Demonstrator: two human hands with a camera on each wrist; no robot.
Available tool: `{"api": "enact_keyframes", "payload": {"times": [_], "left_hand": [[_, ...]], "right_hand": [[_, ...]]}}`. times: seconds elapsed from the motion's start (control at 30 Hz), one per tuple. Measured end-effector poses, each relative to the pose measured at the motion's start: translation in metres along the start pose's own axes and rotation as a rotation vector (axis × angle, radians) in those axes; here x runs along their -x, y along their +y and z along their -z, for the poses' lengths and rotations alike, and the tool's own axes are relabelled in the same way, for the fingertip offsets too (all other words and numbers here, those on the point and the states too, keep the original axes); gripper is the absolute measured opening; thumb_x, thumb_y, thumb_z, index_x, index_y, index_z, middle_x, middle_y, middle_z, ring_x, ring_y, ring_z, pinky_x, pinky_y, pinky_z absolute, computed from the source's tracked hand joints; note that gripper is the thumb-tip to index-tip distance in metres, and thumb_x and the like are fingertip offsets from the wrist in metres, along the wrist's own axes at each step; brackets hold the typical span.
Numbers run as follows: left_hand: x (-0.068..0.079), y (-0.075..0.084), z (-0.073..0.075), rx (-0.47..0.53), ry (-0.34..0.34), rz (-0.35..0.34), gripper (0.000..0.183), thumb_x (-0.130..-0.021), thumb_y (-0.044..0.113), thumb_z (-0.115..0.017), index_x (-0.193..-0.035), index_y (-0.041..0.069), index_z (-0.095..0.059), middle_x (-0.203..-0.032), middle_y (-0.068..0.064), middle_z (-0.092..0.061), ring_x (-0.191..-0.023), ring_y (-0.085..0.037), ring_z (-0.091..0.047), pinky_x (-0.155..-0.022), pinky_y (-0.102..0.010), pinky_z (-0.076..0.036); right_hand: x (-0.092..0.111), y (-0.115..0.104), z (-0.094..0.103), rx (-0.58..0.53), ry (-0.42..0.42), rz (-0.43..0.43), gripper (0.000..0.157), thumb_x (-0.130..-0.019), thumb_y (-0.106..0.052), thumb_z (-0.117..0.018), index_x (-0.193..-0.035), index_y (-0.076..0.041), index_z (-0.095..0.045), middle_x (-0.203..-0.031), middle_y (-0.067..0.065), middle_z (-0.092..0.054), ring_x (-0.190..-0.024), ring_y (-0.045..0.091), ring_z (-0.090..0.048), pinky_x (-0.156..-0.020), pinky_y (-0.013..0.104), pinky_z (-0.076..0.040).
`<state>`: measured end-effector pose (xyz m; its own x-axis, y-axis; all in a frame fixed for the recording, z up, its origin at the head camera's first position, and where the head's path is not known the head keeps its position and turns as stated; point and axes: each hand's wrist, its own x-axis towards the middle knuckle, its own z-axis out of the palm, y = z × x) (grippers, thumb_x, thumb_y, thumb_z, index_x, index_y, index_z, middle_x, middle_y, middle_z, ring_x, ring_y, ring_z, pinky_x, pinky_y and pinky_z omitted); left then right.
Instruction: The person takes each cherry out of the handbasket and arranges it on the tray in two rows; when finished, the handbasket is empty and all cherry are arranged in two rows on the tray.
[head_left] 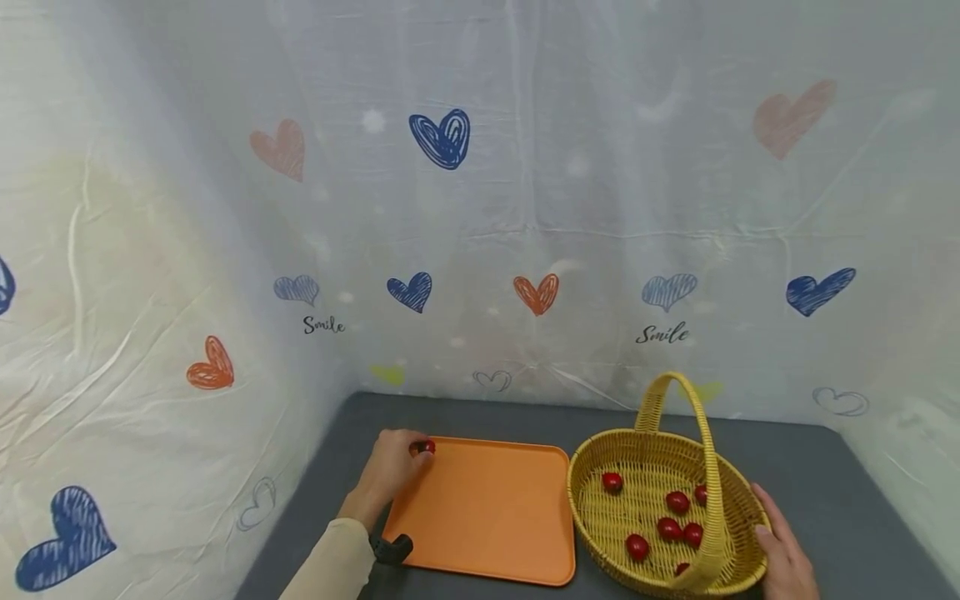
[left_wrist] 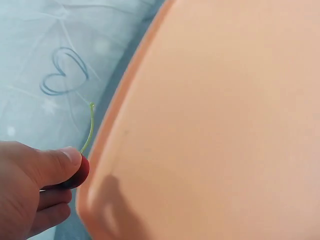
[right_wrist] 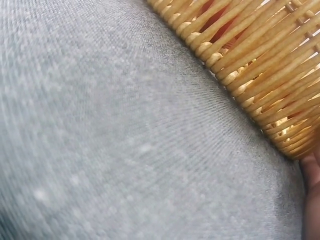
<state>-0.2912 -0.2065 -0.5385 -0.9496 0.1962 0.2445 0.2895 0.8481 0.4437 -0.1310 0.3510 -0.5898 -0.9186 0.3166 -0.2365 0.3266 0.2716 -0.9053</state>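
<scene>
My left hand [head_left: 393,467] pinches a dark red cherry [left_wrist: 80,175] between thumb and fingers, its green stem [left_wrist: 90,131] pointing up. It is at the far left corner of the orange tray [head_left: 487,508]; the left wrist view shows the cherry by the tray's rim. My right hand [head_left: 783,550] holds the right side of the yellow wicker basket [head_left: 592,546], thumb at the rim and fingers along the outer wall. Only a sliver of that hand [right_wrist: 312,190] shows in the right wrist view. Several red cherries [head_left: 669,528] lie spread inside the basket.
The basket's tall arched handle [head_left: 708,467] rises over its right half. Tray and basket stand side by side on a dark grey table [head_left: 840,492]. A pale curtain [head_left: 480,208] printed with hearts hangs behind and to the sides.
</scene>
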Motion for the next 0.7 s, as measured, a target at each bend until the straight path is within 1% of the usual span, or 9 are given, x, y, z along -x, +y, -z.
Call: {"api": "enact_keyframes", "payload": {"times": [0.1, 0.23, 0.27, 0.33, 0.4, 0.47, 0.5, 0.63, 0.7], "left_hand": [[-0.002, -0.004, -0.006, -0.023, -0.026, 0.002, 0.013, -0.092, 0.012, -0.089, -0.105, 0.012, -0.086, -0.096, -0.003, -0.082, -0.082, -0.013, -0.072, -0.072, -0.034, -0.065], [-0.004, -0.006, -0.01, -0.065, -0.037, -0.007, 0.009, -0.092, 0.01, -0.088, -0.101, 0.011, -0.086, -0.095, -0.005, -0.081, -0.081, -0.015, -0.074, -0.072, -0.035, -0.065], [-0.005, -0.006, -0.01, -0.069, -0.039, -0.009, 0.008, -0.092, 0.01, -0.088, -0.1, 0.011, -0.085, -0.095, -0.006, -0.081, -0.08, -0.016, -0.073, -0.072, -0.036, -0.065], [-0.005, -0.005, -0.01, -0.072, -0.04, -0.018, 0.01, -0.093, 0.009, -0.088, -0.102, 0.009, -0.085, -0.095, -0.007, -0.081, -0.08, -0.017, -0.073, -0.071, -0.037, -0.064], [-0.005, -0.005, -0.009, -0.06, -0.047, -0.013, 0.013, -0.093, 0.009, -0.087, -0.106, 0.007, -0.085, -0.098, -0.009, -0.081, -0.082, -0.02, -0.074, -0.073, -0.039, -0.065], [-0.004, -0.005, -0.009, -0.046, -0.043, 0.005, 0.023, -0.094, 0.01, -0.087, -0.116, 0.004, -0.083, -0.106, -0.012, -0.082, -0.088, -0.023, -0.077, -0.076, -0.041, -0.066], [-0.003, -0.005, -0.008, -0.041, -0.034, 0.011, 0.029, -0.094, 0.011, -0.088, -0.121, 0.003, -0.082, -0.111, -0.014, -0.082, -0.093, -0.025, -0.078, -0.079, -0.043, -0.067], [-0.002, -0.001, -0.002, -0.011, 0.022, 0.026, 0.048, -0.094, 0.017, -0.089, -0.138, 0.002, -0.075, -0.129, -0.019, -0.078, -0.109, -0.034, -0.078, -0.09, -0.05, -0.066], [-0.001, 0.006, 0.003, 0.042, 0.037, 0.008, 0.051, -0.095, 0.018, -0.088, -0.141, 0.003, -0.074, -0.133, -0.02, -0.077, -0.115, -0.037, -0.077, -0.093, -0.053, -0.065]], "right_hand": [[0.0, 0.001, 0.0, -0.025, -0.009, 0.013, 0.06, -0.119, -0.049, -0.016, -0.176, -0.041, -0.001, -0.183, 0.017, 0.004, -0.164, 0.056, -0.008, -0.127, 0.077, -0.018], [-0.001, 0.002, 0.0, -0.019, -0.007, 0.021, 0.06, -0.119, -0.051, -0.016, -0.176, -0.041, 0.0, -0.183, 0.016, 0.005, -0.163, 0.058, -0.009, -0.127, 0.077, -0.019], [-0.001, 0.002, -0.001, -0.014, -0.006, 0.023, 0.06, -0.119, -0.051, -0.016, -0.176, -0.041, -0.001, -0.183, 0.015, 0.004, -0.163, 0.057, -0.01, -0.131, 0.07, -0.021], [-0.002, 0.003, -0.002, 0.002, 0.0, 0.032, 0.06, -0.118, -0.053, -0.016, -0.176, -0.042, -0.002, -0.184, 0.011, 0.002, -0.164, 0.055, -0.013, -0.133, 0.039, -0.029], [-0.002, 0.005, -0.003, 0.016, 0.009, 0.047, 0.06, -0.118, -0.053, -0.017, -0.176, -0.042, -0.004, -0.183, 0.005, -0.001, -0.165, 0.05, -0.015, -0.115, 0.01, -0.031], [-0.002, 0.007, -0.004, 0.03, 0.019, 0.06, 0.06, -0.118, -0.053, -0.018, -0.176, -0.043, -0.006, -0.182, -0.001, -0.004, -0.165, 0.045, -0.017, -0.091, -0.002, -0.027], [-0.003, 0.007, -0.004, 0.032, 0.023, 0.064, 0.06, -0.118, -0.054, -0.019, -0.176, -0.043, -0.007, -0.181, -0.002, -0.006, -0.165, 0.045, -0.018, -0.084, -0.004, -0.027], [-0.003, 0.006, -0.002, 0.036, 0.019, 0.052, 0.062, -0.118, -0.056, -0.02, -0.176, -0.041, -0.006, -0.183, 0.008, -0.006, -0.161, 0.051, -0.023, -0.079, 0.002, -0.033], [-0.002, 0.005, -0.001, 0.019, 0.009, 0.028, 0.063, -0.117, -0.057, -0.019, -0.176, -0.042, -0.004, -0.183, 0.014, -0.005, -0.16, 0.055, -0.023, -0.098, 0.012, -0.042]]}}
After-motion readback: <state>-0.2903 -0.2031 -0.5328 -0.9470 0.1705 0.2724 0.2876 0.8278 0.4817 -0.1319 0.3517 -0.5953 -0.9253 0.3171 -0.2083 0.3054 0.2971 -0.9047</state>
